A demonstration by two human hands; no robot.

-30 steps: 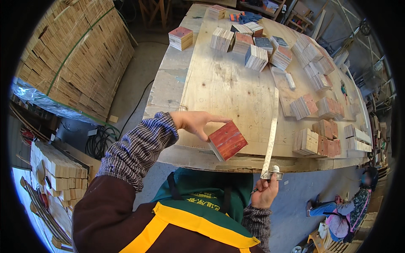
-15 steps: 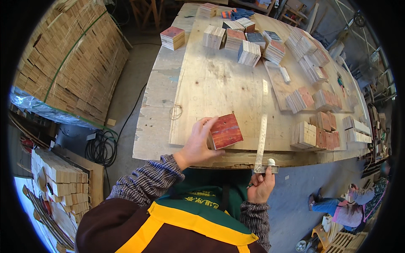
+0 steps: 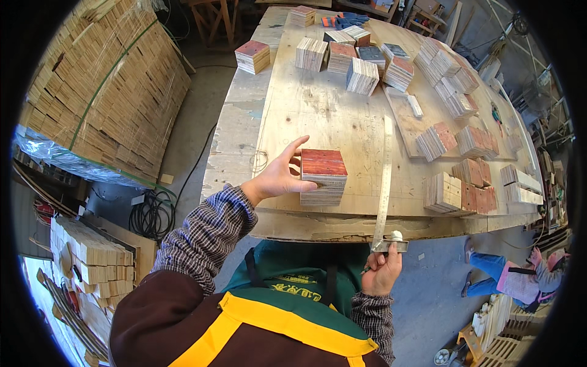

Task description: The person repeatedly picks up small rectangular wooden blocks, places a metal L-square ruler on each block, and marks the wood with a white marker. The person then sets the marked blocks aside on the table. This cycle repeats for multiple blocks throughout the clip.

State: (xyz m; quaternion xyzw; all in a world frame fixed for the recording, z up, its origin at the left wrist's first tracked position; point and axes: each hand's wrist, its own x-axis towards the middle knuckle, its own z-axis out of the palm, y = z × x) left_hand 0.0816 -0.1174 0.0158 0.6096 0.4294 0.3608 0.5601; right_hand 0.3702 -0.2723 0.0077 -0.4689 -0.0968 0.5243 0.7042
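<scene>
A stack of square plywood tiles (image 3: 323,177) with a red top face stands upright on the wooden table, near its front edge. Just right lies a long metal ruler (image 3: 384,183), overhanging that edge.

A broad plywood table (image 3: 318,104) carries a red-topped block stack (image 3: 323,176) against the left hand (image 3: 276,177), a metal ruler (image 3: 384,177) above the right hand (image 3: 381,272), and more stacks (image 3: 449,144) beyond.

one red-topped block stack (image 3: 323,176) by hand, one long metal ruler (image 3: 384,177), two hands, one workbench (image 3: 306,104)
</scene>
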